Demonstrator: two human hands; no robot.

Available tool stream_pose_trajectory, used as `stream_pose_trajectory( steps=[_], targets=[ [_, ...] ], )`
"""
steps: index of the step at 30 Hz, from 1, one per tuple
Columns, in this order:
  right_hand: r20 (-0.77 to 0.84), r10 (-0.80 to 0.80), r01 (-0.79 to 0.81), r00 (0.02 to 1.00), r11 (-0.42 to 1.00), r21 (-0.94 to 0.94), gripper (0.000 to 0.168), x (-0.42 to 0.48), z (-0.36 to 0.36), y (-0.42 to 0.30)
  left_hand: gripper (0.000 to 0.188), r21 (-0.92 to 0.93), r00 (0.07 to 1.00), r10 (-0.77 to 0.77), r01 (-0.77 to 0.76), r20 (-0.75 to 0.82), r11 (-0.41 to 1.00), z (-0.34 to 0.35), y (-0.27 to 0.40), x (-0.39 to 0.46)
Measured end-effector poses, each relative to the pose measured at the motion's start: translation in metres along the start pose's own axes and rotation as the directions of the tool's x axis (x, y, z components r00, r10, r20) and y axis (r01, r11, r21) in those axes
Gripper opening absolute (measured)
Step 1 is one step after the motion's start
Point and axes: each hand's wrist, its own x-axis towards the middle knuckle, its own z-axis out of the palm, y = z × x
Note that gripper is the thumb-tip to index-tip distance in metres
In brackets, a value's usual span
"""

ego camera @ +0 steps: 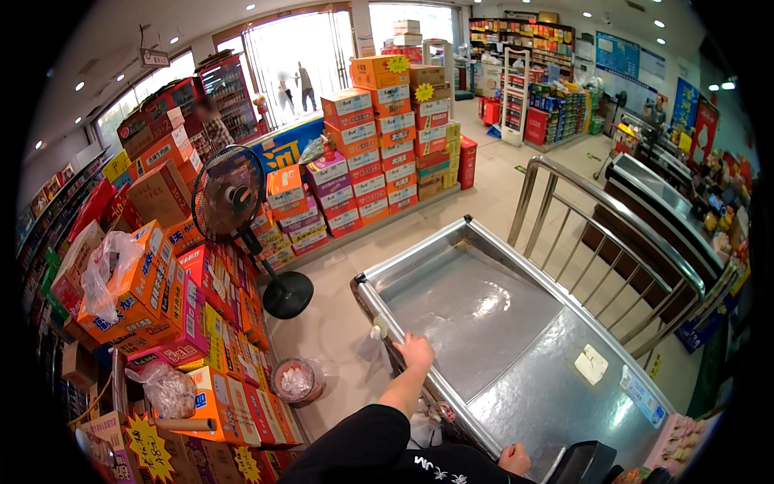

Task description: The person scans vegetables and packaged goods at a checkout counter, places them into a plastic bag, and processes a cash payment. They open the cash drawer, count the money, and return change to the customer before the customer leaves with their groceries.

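Observation:
A wide steel-topped counter [484, 302] with a raised metal rim stands before me. My left hand [416, 351] rests at its near rim, over the left part, fingers partly curled; whether it grips the rim is not clear. My right hand [514, 460] is at the same rim lower in the picture, curled at the edge, partly cut off by my dark shirt. Clear plastic bags [375, 348] hang at the counter's outer side near my left hand. A pale sheet [591, 364] and a blue-and-white label [642, 396] lie on the steel top.
Stacked cartons [363, 157] stand across the aisle, more cartons [224, 399] at left. A black pedestal fan [230, 193] and a lined waste bin [294, 380] stand on the floor. A steel railing [604, 242] runs behind the counter. Several people are farther off.

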Motion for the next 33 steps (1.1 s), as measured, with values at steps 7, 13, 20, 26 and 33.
stream_pose_trajectory(
  steps=[7, 13, 20, 26, 33],
  targets=[
    [0.268, 0.138, -0.145, 0.954, 0.989, 0.008, 0.036, -0.001, -0.017, -0.004, 0.024, -0.01, 1.0, -0.004, 0.004, 0.016, 1.0, -0.001, 0.0, 0.0],
    [-0.074, -0.053, 0.05, 0.996, 0.998, -0.042, 0.031, 0.001, 0.002, 0.002, 0.026, 0.0, 0.999, -0.005, 0.005, 0.041, 1.0, 0.0, 0.0, 0.001],
    [-0.091, -0.022, 0.023, 0.996, 1.0, 0.006, 0.031, -0.001, 0.017, 0.017, 0.027, -0.014, 0.999, -0.005, 0.006, 0.049, 1.0, 0.002, -0.001, 0.002],
    [-0.106, -0.07, 0.069, 0.992, 0.998, -0.011, 0.029, 0.0, 0.013, 0.011, 0.026, -0.019, 1.0, -0.005, 0.005, 0.015, 1.0, 0.006, -0.001, 0.002],
    [-0.079, -0.055, 0.054, 0.995, 0.998, -0.012, 0.029, 0.0, 0.012, 0.012, 0.026, -0.025, 0.999, -0.008, 0.009, 0.037, 1.0, 0.003, 0.0, 0.003]
  ],
)
